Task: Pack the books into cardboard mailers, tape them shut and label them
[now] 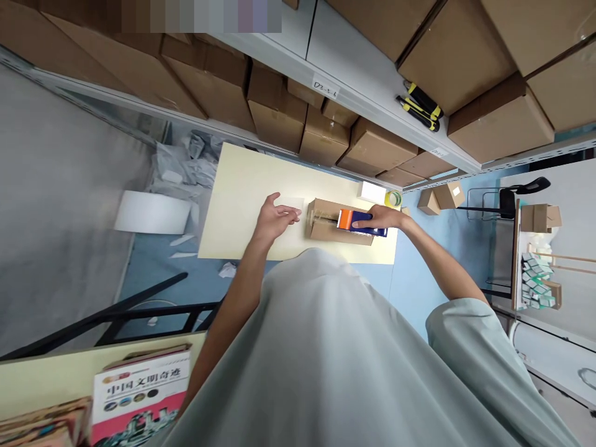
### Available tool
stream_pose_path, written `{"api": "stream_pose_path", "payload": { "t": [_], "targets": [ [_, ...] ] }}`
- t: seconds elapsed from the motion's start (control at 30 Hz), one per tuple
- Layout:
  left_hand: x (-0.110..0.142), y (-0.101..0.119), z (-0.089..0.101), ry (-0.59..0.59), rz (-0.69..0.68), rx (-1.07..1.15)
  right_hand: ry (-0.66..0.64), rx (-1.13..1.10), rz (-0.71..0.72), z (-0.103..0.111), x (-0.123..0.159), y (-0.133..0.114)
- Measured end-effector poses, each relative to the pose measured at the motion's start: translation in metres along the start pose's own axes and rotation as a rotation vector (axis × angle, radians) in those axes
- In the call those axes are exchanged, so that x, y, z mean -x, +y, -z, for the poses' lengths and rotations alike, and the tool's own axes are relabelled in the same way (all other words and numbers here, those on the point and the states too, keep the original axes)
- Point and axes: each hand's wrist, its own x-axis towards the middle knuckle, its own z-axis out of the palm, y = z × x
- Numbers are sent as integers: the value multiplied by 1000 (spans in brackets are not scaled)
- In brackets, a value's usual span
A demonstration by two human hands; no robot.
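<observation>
On the shelf edge (382, 118) in front of me, I read a handwritten white label (326, 85): "D3-5-6", though its last character is hard to make out. A second label (439, 151) farther right is too small for me to read. Behind my left arm, a book (139, 397) shows "中国文明奇迹" in bold black characters on its cover.

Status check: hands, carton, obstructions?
Right hand gripping orange-and-blue item over cardboard carton. Left hand open, empty. Carton on yellow table. White box, tape roll beyond.
</observation>
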Motion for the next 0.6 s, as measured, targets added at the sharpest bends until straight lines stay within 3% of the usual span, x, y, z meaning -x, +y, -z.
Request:
{"api": "stream_pose_path", "payload": {
  "t": [0.3,0.43,0.6],
  "targets": [
    [-23,-36,-27,-39,180,30,2,192,-165,-18,-35,-20],
    [-22,-43,-36,-20,170,-6,14,229,-177,-22,-44,-22],
    [-25,-49,-33,20,81,-148,6,213,-181,-20,-44,-26]
  ]
}}
